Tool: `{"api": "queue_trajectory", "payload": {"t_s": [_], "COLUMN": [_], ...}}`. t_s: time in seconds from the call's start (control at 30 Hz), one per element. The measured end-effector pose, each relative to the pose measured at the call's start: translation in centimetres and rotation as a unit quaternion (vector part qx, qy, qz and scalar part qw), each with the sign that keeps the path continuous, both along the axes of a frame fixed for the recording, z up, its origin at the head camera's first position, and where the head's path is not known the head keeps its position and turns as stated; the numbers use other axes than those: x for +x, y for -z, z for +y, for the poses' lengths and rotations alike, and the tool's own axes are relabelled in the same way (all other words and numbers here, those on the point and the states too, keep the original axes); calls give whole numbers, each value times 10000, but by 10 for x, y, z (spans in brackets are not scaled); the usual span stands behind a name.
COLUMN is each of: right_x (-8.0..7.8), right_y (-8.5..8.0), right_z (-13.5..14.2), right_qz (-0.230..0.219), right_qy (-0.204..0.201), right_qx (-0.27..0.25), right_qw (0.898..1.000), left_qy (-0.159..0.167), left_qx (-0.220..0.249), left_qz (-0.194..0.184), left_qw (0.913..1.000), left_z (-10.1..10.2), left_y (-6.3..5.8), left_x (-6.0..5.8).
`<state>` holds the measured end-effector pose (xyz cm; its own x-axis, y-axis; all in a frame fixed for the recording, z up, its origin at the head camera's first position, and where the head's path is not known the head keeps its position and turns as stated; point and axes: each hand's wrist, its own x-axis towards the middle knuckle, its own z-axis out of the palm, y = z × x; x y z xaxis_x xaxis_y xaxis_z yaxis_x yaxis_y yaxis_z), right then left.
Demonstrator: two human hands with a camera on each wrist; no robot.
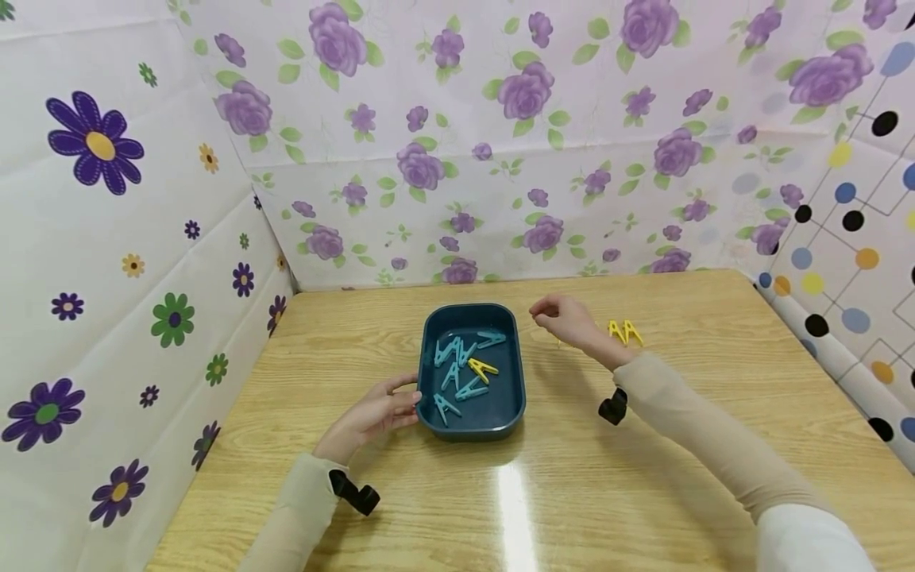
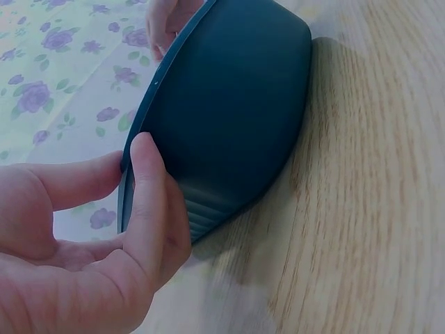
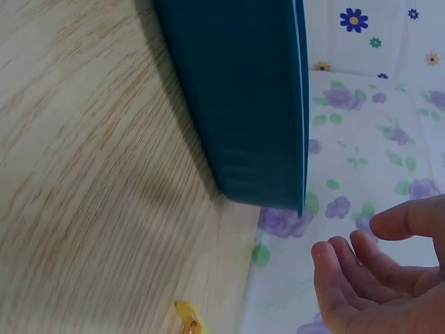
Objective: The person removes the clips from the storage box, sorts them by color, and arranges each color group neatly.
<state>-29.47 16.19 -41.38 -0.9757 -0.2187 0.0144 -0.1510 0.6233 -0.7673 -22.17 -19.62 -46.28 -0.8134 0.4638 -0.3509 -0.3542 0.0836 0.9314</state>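
Observation:
A dark teal plastic box (image 1: 503,401) stands on the table, with several light blue clothespins (image 1: 472,389) and one yellow clothespin (image 1: 483,369) lying in it. At its near left side, my left hand (image 1: 382,409) pinches the rim between thumb and fingers; in the left wrist view the thumb and a fingertip meet the box edge (image 2: 149,94). My right hand (image 1: 568,320) hovers beyond the box's right rim, fingers loosely bent and nothing between them. Below it a yellow clothespin (image 3: 189,316) lies on the table, mostly cut off in the right wrist view.
Two more yellow clothespins (image 1: 623,332) lie on the wooden table (image 1: 586,485) right of the right forearm. Flower-patterned sheets (image 1: 457,159) enclose the table at the back and left, and a dotted sheet (image 1: 851,262) at the right.

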Motion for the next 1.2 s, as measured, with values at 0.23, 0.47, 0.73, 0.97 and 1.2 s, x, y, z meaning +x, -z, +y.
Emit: {"api": "queue_trajectory", "payload": {"t_s": [0.23, 0.47, 0.73, 0.97, 1.2], "right_x": [2, 9, 9, 6, 7], "right_y": [-5, -10, -3, -2, 3], "right_z": [-21, -42, -59, -78, -101], "right_qz": [284, 151, -73, -417, -526], "right_qy": [-410, -1214, -1902, -2131, -1878], "right_qx": [251, 533, 693, 1188, 1727], "right_qw": [9984, 9910, 9793, 9689, 9655], "left_qy": [-2, -56, -15, 124, 204], "left_qx": [41, 61, 189, 278, 313], "left_qz": [-33, -102, -175, -183, -154], "left_qw": [10000, 9999, 9997, 9994, 9992], "left_z": [-1, -1, 0, -2, -4], "left_y": [2, 4, 3, 4, 2], "left_x": [-1, 0, 0, -2, -4]}}
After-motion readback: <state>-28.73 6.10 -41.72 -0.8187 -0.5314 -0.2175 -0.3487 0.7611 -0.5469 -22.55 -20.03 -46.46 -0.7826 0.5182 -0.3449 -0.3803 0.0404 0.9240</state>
